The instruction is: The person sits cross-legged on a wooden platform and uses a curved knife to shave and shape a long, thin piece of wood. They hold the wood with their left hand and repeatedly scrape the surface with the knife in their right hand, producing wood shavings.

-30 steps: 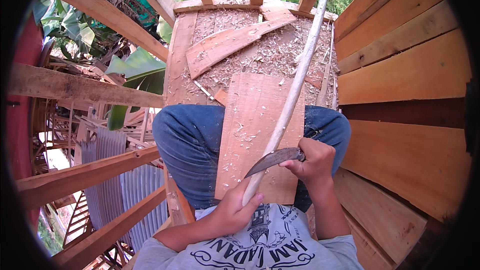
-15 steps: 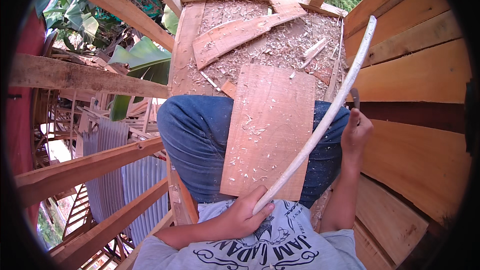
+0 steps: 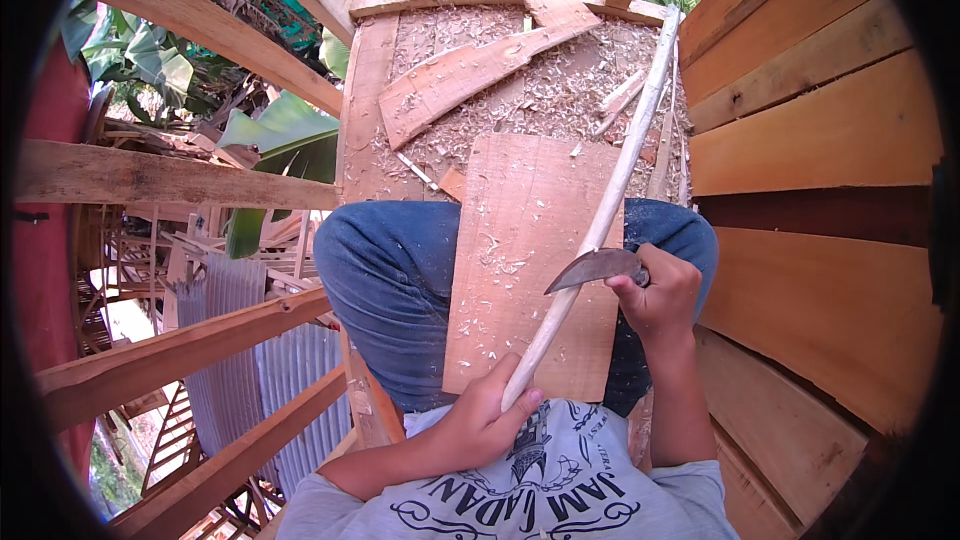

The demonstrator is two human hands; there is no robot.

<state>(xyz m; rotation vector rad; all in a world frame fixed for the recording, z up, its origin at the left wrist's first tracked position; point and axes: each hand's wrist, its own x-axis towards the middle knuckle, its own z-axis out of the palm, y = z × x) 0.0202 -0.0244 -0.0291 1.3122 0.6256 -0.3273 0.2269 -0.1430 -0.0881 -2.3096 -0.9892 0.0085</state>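
Note:
My left hand (image 3: pixel 493 416) is closed around the lower end of a long, pale, peeled wooden stick (image 3: pixel 612 190). The stick slants up and away to the right, its far end near the front rail. In my right hand (image 3: pixel 660 297) is a knife (image 3: pixel 594 268) with a dark, curved blade; its handle is hidden by the fingers. The blade lies across the stick, over the right part of a wooden board (image 3: pixel 520 270). That board rests on my lap, between and over my jeans-clad legs, with light shavings scattered on it.
Beyond my knees, a wooden floor (image 3: pixel 370 155) is strewn with shavings. An odd-shaped plank (image 3: pixel 470 75) and small wood scraps (image 3: pixel 625 95) lie there. A plank wall (image 3: pixel 800 150) stands close on my right; open wooden rails (image 3: pixel 170 175) run along the left, with corrugated sheets (image 3: pixel 215 310) below.
My right hand has come in leftward and down, bringing the knife blade across the stick. The stick's far end has swung left. My left hand keeps its grip on the near end.

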